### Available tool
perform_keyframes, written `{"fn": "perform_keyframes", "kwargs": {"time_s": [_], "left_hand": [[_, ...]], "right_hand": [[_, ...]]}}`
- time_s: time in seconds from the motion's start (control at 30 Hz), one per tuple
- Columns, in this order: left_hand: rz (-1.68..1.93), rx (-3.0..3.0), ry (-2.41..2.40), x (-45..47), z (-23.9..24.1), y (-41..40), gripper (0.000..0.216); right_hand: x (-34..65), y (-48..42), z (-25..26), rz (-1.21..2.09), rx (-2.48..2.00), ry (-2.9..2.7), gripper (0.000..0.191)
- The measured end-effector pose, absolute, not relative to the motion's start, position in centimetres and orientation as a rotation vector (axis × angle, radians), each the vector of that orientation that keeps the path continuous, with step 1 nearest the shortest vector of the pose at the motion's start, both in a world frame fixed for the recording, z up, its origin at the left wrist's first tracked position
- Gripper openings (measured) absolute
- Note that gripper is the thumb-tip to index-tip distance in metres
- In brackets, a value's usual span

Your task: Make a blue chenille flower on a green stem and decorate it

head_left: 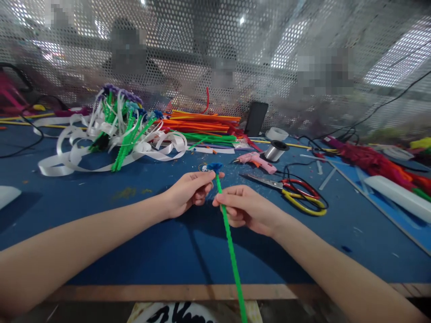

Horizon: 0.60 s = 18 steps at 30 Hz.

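Observation:
A long green pipe-cleaner stem (pixel 232 255) runs from the table's near edge up to a small blue flower head (pixel 214 167). My right hand (pixel 245 208) is closed round the stem just below the head. My left hand (pixel 188 193) pinches the blue head's underside with thumb and fingers. Both hands hover over the blue mat (pixel 134 233) near the middle.
A heap of white ribbon and finished green-stemmed flowers (pixel 117 134) lies back left. Orange and green pipe cleaners (pixel 202 125) are stacked behind. A pink glue gun (pixel 256 160), wire spool (pixel 275 150), tape roll (pixel 276 133), scissors (pixel 296 190) and phone (pixel 256 118) sit at right.

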<state>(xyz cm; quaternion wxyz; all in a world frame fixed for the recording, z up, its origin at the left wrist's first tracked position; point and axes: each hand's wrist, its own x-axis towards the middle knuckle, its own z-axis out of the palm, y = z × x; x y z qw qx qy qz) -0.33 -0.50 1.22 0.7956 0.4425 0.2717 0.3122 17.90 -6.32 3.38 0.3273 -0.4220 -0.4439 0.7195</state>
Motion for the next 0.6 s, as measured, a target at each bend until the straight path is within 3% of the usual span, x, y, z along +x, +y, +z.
{"fn": "perform_keyframes", "kwargs": {"time_s": [0.1,0.23,0.37,0.5,0.6], "left_hand": [[0.716,0.862,0.612,-0.5,1.9,-0.3,0.030],[1.105,0.755,0.689,-1.1,2.2,1.0,0.011],[1.386,0.892,0.880,-1.6,1.5,2.2,0.015],[1.338,1.226,0.924,-1.3,0.6,1.9,0.010],[1.163,1.507,0.909,-0.9,0.4,1.0,0.020]], "right_hand": [[19.2,-5.9,4.8,1.693,-0.947,-1.035,0.028],[21.2,-4.6,6.0,1.170,-0.863,-0.891,0.023],[21.2,-3.8,4.8,0.779,-0.825,-0.882,0.025],[20.1,-4.2,2.8,0.532,-0.948,-1.247,0.018],[19.6,-4.8,2.1,0.372,-1.116,-1.638,0.023]]}}
